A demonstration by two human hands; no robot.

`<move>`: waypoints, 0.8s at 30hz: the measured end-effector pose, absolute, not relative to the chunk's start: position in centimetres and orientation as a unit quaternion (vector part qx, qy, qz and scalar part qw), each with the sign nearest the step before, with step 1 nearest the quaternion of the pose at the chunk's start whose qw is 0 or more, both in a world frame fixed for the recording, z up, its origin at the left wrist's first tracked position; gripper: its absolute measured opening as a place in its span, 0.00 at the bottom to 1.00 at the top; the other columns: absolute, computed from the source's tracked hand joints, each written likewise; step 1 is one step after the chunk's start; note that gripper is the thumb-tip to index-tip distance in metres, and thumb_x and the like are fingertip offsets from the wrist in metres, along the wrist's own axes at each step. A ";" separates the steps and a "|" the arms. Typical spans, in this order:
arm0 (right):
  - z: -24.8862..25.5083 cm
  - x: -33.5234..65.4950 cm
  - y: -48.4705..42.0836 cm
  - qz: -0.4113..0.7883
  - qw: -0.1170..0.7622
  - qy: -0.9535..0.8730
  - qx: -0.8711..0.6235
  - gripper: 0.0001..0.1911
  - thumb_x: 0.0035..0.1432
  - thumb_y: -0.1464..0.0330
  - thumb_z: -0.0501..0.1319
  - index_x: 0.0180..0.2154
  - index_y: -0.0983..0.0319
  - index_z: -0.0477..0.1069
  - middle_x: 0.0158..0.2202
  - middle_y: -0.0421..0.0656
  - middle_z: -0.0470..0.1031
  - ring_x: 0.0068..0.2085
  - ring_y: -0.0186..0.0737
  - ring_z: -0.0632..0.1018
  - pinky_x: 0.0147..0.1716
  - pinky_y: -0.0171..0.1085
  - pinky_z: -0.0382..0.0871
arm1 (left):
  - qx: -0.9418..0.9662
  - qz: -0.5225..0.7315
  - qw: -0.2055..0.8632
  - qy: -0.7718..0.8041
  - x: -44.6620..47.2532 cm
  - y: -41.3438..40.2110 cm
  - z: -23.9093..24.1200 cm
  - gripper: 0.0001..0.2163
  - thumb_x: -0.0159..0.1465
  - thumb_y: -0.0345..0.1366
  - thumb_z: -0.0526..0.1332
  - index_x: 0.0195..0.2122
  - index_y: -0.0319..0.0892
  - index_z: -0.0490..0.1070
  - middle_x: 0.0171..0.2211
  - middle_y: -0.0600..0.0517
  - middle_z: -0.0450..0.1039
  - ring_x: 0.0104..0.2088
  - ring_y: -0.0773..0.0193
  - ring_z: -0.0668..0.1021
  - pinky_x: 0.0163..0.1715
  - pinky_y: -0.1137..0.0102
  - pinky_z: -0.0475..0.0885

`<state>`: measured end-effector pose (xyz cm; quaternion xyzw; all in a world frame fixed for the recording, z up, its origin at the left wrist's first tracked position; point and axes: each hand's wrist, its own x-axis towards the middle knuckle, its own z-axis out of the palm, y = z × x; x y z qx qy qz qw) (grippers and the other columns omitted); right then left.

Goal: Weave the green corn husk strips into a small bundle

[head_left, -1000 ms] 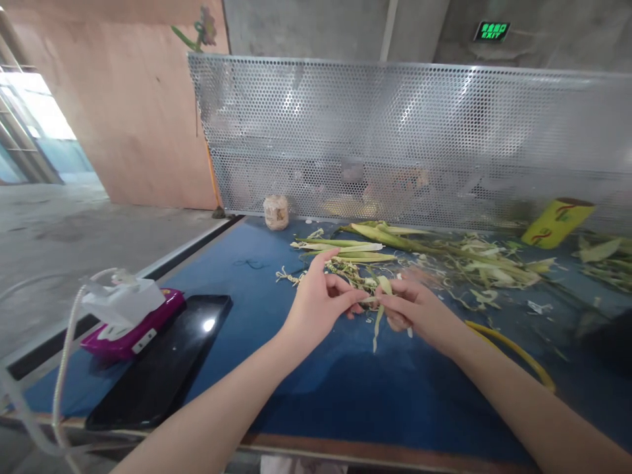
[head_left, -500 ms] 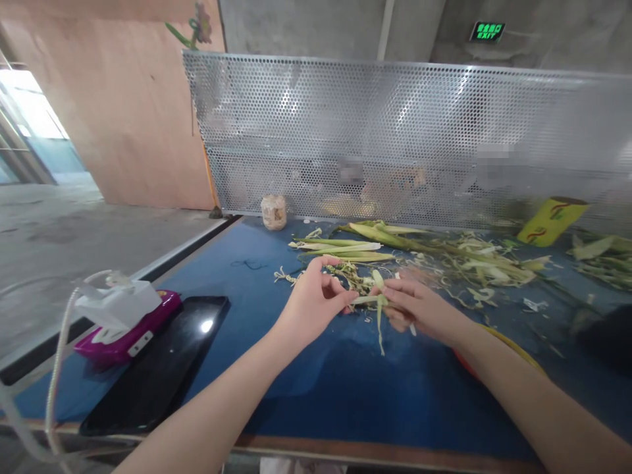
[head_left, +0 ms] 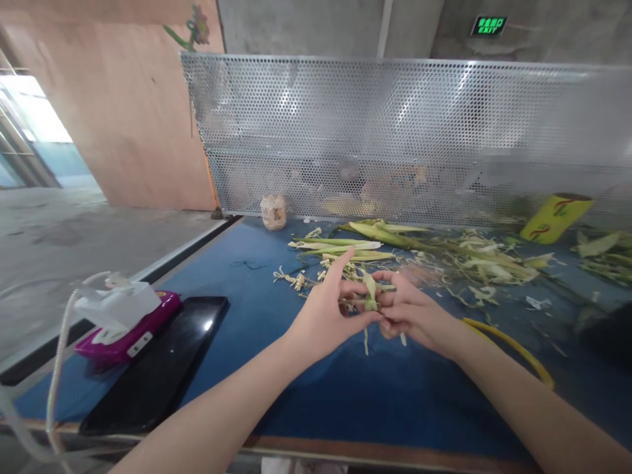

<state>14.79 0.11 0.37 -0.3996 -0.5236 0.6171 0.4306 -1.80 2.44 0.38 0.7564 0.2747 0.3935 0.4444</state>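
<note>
Both my hands meet over the middle of the blue table [head_left: 306, 395]. My left hand [head_left: 328, 309] pinches a pale green leaf strip [head_left: 369, 289] between thumb and fingers, its index finger pointing up. My right hand [head_left: 412, 315] grips the same strip from the right with curled fingers. A loose end of the strip hangs down below the hands. Just behind them lies a small heap of knotted leaf pieces [head_left: 345, 270].
Long green stalks and leaf scraps [head_left: 444, 253] spread along the back by the perforated metal screen [head_left: 395, 131]. A black tablet [head_left: 158, 362] and a pink device with a white charger [head_left: 123, 316] lie at left. A yellow hose [head_left: 513, 349], a yellow box [head_left: 555, 217] and a small jar [head_left: 274, 212] are also here.
My hands have drawn closer together and lifted the strip slightly; the strip now stands folded upright between them instead of lying stretched sideways.
</note>
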 end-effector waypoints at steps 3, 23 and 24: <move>0.3 15.0 0.1 0.599 0.404 -0.566 -0.397 0.23 0.46 0.70 0.58 0.43 0.58 0.49 0.18 0.32 0.64 0.18 0.28 0.59 0.18 0.30 0.45 | 0.754 0.397 0.442 0.279 -1.7 2.5 0.1 0.39 0.52 0.34 0.63 0.61 0.46 0.41 0.34 0.51 0.75 0.33 0.63 0.75 0.30 0.69 0.68; 0.8 16.0 0.3 0.526 0.407 -0.635 -0.394 0.18 0.53 0.66 0.57 0.44 0.60 0.52 0.16 0.31 0.62 0.18 0.29 0.60 0.19 0.32 0.47 | 0.687 0.395 0.545 0.274 -1.6 2.6 0.3 0.24 0.52 0.28 0.61 0.49 0.45 0.53 0.29 0.57 0.66 0.23 0.70 0.74 0.26 0.71 0.71; 0.8 16.2 0.3 0.525 0.403 -0.639 -0.392 0.18 0.53 0.66 0.57 0.44 0.60 0.52 0.16 0.32 0.62 0.19 0.29 0.60 0.19 0.32 0.48 | 0.686 0.391 0.549 0.274 -1.6 2.6 0.3 0.24 0.52 0.28 0.61 0.48 0.45 0.54 0.29 0.57 0.67 0.23 0.70 0.74 0.26 0.71 0.71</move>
